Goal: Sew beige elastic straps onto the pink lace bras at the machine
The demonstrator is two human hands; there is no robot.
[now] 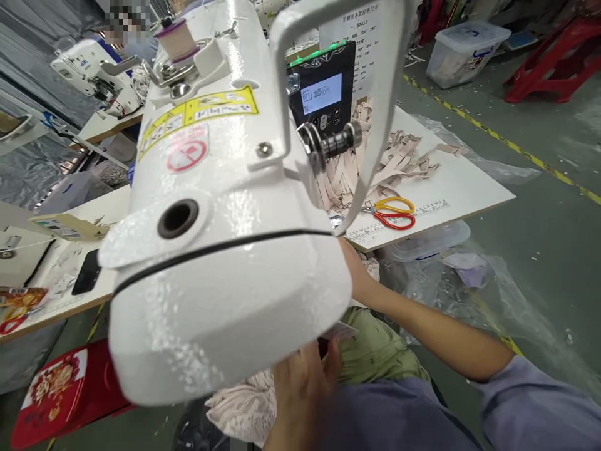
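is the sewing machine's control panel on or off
On: the control panel has a lit screen with markings, and green light along its top edge.

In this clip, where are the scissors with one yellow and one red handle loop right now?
In the head view, right of centre, on the white tabletop beside the printed ruler scale, below the beige fabric strips.

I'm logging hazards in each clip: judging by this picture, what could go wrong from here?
The white machine head hides part of both the left hand and the right hand, so a finger straying under it might go unnoticed in this view. The scissors lie close to the tabletop's near edge, beside loose strips, and could be knocked off or snag one. The lace bundle, low by the lap, might slip down.
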